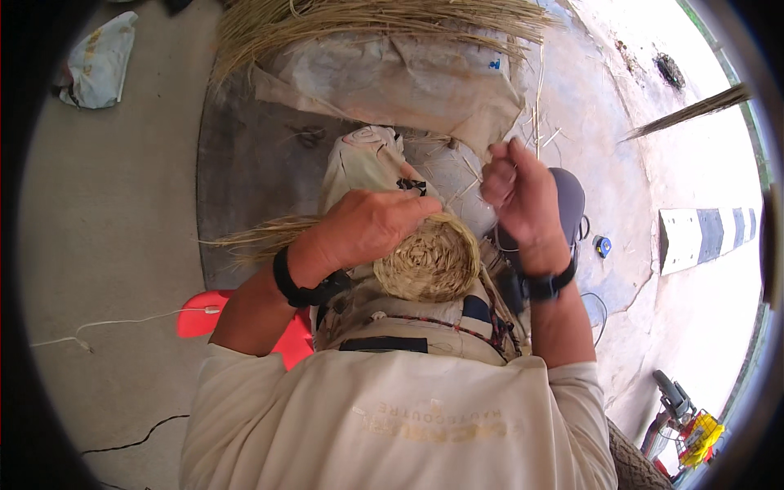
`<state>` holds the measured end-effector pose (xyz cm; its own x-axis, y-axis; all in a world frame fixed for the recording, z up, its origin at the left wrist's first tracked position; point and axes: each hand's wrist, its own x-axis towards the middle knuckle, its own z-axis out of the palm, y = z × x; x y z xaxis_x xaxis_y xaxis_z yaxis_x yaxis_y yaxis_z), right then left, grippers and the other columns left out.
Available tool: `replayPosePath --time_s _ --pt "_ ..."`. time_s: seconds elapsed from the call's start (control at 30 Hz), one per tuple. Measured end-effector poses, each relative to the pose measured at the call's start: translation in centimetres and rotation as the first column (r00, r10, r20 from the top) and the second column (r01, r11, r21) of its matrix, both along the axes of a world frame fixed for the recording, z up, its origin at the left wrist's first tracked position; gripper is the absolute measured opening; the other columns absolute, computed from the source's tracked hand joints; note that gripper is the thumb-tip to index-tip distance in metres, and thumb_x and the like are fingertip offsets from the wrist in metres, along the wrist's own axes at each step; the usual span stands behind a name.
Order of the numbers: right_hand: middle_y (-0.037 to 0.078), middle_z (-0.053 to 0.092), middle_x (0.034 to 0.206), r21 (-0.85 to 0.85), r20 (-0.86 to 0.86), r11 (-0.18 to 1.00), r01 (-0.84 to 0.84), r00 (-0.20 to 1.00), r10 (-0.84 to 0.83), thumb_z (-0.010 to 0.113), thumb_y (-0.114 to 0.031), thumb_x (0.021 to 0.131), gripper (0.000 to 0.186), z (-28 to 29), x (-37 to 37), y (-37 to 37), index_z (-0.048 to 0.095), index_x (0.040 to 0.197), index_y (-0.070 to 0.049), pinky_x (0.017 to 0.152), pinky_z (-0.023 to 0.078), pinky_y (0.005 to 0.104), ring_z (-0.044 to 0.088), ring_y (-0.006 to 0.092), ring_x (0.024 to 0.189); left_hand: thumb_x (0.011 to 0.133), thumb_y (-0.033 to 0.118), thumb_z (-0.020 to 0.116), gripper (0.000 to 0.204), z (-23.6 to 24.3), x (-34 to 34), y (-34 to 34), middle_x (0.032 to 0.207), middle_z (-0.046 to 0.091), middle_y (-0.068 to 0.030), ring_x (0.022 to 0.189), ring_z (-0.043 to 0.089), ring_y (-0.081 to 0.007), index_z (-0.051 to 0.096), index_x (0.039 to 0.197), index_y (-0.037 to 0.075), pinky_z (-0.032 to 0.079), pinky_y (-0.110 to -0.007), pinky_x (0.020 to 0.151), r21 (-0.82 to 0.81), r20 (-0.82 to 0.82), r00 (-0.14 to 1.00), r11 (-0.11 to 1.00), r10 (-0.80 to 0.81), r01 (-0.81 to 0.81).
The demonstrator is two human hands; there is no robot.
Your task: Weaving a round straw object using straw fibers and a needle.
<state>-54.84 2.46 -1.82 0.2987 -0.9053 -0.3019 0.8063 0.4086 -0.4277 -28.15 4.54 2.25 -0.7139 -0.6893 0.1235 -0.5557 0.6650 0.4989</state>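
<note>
A small round basket (426, 260) woven of straw rests in my lap, its coiled inner side facing up. My left hand (377, 222) is closed at the basket's far left rim, thumb and fingers pinching the edge. Off to the right and farther away, my right hand (519, 189) is raised clear of the basket with its fingers curled together. Whatever thin thing it may hold is too fine to make out. Loose straw stalks (273, 233) stick out to the left beyond my left forearm.
A large bundle of straw (376, 20) lies on a pale sack (392, 77) at the far side. Scissors (309, 136) lie on the dark mat (245, 175). At right are a blue tape measure (603, 247) and a striped block (706, 237). A red stool (200, 314) shows at left.
</note>
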Motion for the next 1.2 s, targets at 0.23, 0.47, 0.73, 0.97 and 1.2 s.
replayPosePath --time_s 0.23,0.47,0.73,0.97,1.2 --pt "-0.006 0.040 0.066 -0.073 -0.628 0.929 -0.362 0.741 0.240 0.062 -0.027 0.109 0.031 -1.4 -1.0 2.0 0.069 0.103 0.003 0.051 0.028 0.0252 0.035 0.0067 0.056 0.094 0.016 0.070 0.040 0.3 2.2 0.9 0.110 0.074 -0.0184 0.095 0.072 -0.0402 0.063 0.133 0.008 0.058 -0.048 0.079 0.100 0.155 0.984 0.990 0.084 -0.101" --pt "-0.005 0.044 0.068 0.108 -0.403 0.992 -0.058 0.910 0.097 0.062 -0.027 0.109 0.030 -1.9 -0.1 0.7 0.068 0.109 0.002 0.051 0.028 0.0264 0.035 0.0071 0.057 0.096 0.013 0.066 0.040 -0.9 3.1 1.9 0.114 0.071 -0.0247 0.103 0.069 -0.0452 0.059 0.133 0.001 0.055 -0.051 0.086 0.305 0.114 0.986 0.941 0.119 -0.149" --pt "0.011 0.071 0.100 -0.757 -0.642 0.069 -0.650 0.720 -0.263 0.068 -0.013 0.098 0.019 3.8 8.4 2.5 0.069 0.112 0.000 0.090 0.055 0.0461 0.069 0.0295 0.097 0.094 0.012 0.067 0.027 -1.9 2.7 1.1 0.102 0.071 -0.0250 0.098 0.071 -0.0425 0.063 0.118 0.000 0.057 -0.049 0.081 0.202 -0.065 0.995 0.978 0.073 -0.058" --pt "0.021 0.071 0.114 -0.722 -0.687 0.141 -0.677 0.726 -0.035 0.065 -0.014 0.102 0.020 2.6 8.9 6.5 0.070 0.113 0.002 0.101 0.053 0.0485 0.065 0.0401 0.119 0.098 0.012 0.064 0.043 -2.2 3.8 1.4 0.121 0.071 -0.0283 0.111 0.070 -0.0430 0.060 0.137 -0.003 0.056 -0.046 0.094 0.431 -0.042 0.978 0.886 0.206 -0.168" --pt "0.021 0.070 0.125 -0.642 -0.758 0.113 -0.758 0.650 0.052 0.065 -0.012 0.102 0.020 2.3 6.8 6.5 0.070 0.115 0.002 0.109 0.051 0.0480 0.061 0.0423 0.129 0.098 0.023 0.068 0.038 -2.1 3.5 1.0 0.109 0.073 -0.0263 0.101 0.072 -0.0423 0.067 0.127 -0.001 0.057 -0.044 0.086 0.452 0.038 0.979 0.871 0.198 -0.194"
